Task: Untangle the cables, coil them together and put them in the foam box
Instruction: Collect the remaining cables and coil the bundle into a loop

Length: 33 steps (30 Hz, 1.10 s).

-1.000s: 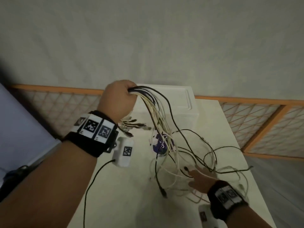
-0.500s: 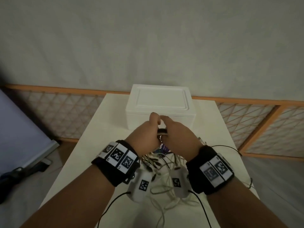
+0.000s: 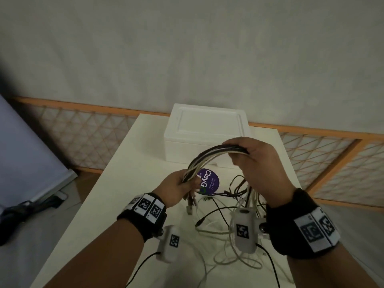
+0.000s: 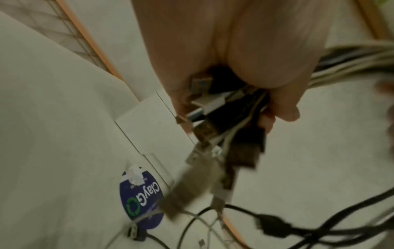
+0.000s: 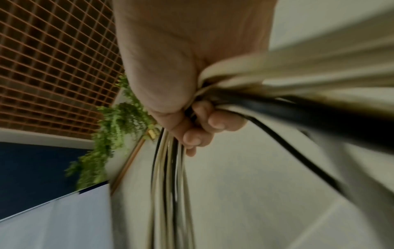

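We hold a bundle of black and white cables (image 3: 209, 157) above the white table (image 3: 133, 173): our left hand (image 3: 176, 189) grips the plug end, fingers curled round it, while our right hand (image 3: 259, 163) clasps the arched bundle higher up. Loose ends trail across the table. Behind stands the white foam box (image 3: 207, 132), its lid on.
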{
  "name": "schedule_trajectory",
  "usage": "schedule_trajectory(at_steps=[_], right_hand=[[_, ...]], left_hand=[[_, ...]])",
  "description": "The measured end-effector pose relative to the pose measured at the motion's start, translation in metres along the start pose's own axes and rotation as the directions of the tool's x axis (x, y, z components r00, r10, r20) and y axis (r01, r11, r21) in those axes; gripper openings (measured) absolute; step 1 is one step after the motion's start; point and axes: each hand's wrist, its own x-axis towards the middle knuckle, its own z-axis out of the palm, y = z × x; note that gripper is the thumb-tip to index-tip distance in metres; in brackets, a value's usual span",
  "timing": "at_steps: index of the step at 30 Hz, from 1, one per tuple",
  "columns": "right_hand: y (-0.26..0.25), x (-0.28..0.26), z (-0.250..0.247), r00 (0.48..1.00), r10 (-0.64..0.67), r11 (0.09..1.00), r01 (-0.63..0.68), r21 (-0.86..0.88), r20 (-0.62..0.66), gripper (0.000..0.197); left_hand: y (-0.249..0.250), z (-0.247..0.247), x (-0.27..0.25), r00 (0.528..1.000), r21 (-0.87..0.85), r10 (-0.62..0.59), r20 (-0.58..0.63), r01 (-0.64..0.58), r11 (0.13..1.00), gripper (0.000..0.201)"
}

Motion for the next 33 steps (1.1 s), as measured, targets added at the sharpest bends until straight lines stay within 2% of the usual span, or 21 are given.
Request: schedule_trajectory(at_steps=[2,3,5,6,7,9,10,11,12,14,16,18,19,20,22,23,25,27,28,30,33], right_hand=[[0.020,0.004,-0.007,0.994,0.104,0.987,-0.100,-0.124,0.028,0.028],[0.029,0.005,-0.011,0.981,0.179,0.943,-0.152,-0.296,0.069,0.030],[0.039,0.002,-0.014,0.937,0.319,0.711,-0.136,-0.690,0.145,0.071],[0.037,-0.002,-0.010,0.943,0.290,0.627,-0.056,-0.777,0.166,0.088],[0.029,-0.007,-0.002,0.956,0.204,0.590,0.050,-0.806,0.209,0.096],[0.015,-0.015,0.026,0.936,0.010,0.573,0.283,-0.769,0.352,0.097],[0.012,-0.019,0.041,0.900,-0.023,0.568,0.371,-0.735,0.436,0.094],[0.010,-0.020,0.055,0.866,-0.005,0.592,0.406,-0.697,0.500,0.090],[0.011,-0.020,0.063,0.847,0.047,0.639,0.382,-0.668,0.529,0.086],[0.015,-0.019,0.069,0.835,0.115,0.737,0.292,-0.609,0.538,0.079],[0.018,-0.018,0.068,0.830,0.111,0.781,0.267,-0.564,0.547,0.063],[0.022,-0.016,0.066,0.851,0.070,0.765,0.289,-0.576,0.521,0.038],[0.024,-0.015,0.064,0.872,0.060,0.757,0.277,-0.592,0.486,0.028],[0.026,-0.013,0.062,0.895,0.058,0.760,0.248,-0.600,0.443,0.023],[0.028,-0.010,0.059,0.927,0.072,0.780,0.178,-0.600,0.369,0.021],[0.027,-0.010,0.060,0.938,0.082,0.793,0.144,-0.592,0.338,0.019],[0.026,-0.010,0.065,0.956,0.090,0.805,0.096,-0.585,0.280,0.016],[0.026,-0.010,0.073,0.963,0.108,0.805,0.060,-0.590,0.246,0.014],[0.027,-0.009,0.077,0.964,0.124,0.805,0.042,-0.592,0.237,0.013],[0.028,-0.010,0.083,0.964,0.142,0.805,0.020,-0.592,0.225,0.012],[0.026,-0.013,0.087,0.962,0.130,0.795,0.043,-0.605,0.240,0.016]], left_hand=[[0.004,0.001,-0.002,0.999,0.048,-0.027,0.023,0.026,0.999,0.021],[0.006,0.002,-0.002,0.999,0.077,-0.036,0.040,0.033,0.996,0.022],[0.012,0.003,-0.004,0.996,0.167,-0.039,0.075,0.026,0.986,0.024],[0.016,0.004,-0.005,0.995,0.261,-0.030,0.090,0.006,0.965,0.025],[0.021,0.006,-0.005,0.994,0.403,-0.015,0.110,-0.031,0.914,0.024],[0.035,0.011,-0.006,0.989,0.686,0.058,0.134,-0.135,0.715,0.024],[0.041,0.014,-0.007,0.985,0.756,0.093,0.148,-0.173,0.631,0.025],[0.046,0.017,-0.007,0.982,0.782,0.092,0.164,-0.187,0.595,0.024],[0.051,0.018,-0.007,0.982,0.773,0.069,0.177,-0.182,0.608,0.021],[0.056,0.012,-0.007,0.974,0.687,0.015,0.226,-0.170,0.706,0.019],[0.050,-0.003,-0.007,0.950,0.531,-0.021,0.312,-0.156,0.833,0.026],[0.037,-0.015,-0.012,0.931,0.168,-0.026,0.365,-0.038,0.985,0.017],[0.028,-0.019,-0.014,0.940,-0.128,-0.012,0.340,0.059,0.990,0.026],[0.019,-0.020,-0.014,0.958,-0.411,-0.030,0.284,0.150,0.899,0.036],[0.002,-0.016,-0.013,0.977,-0.700,-0.177,0.122,0.211,0.683,0.043],[-0.005,-0.010,-0.012,0.961,-0.763,-0.266,0.071,0.224,0.606,0.047],[-0.014,0.005,-0.013,0.915,-0.851,-0.394,0.087,0.274,0.449,0.058],[-0.014,0.019,-0.016,0.913,-0.921,-0.390,0.124,0.252,0.297,0.065],[-0.011,0.024,-0.017,0.923,-0.955,-0.372,0.101,0.195,0.224,0.065],[-0.003,0.026,-0.012,0.930,-0.989,-0.366,-0.022,0.033,0.141,0.057],[0.013,0.018,-0.001,0.908,-0.980,-0.383,-0.171,-0.116,0.162,0.041]])
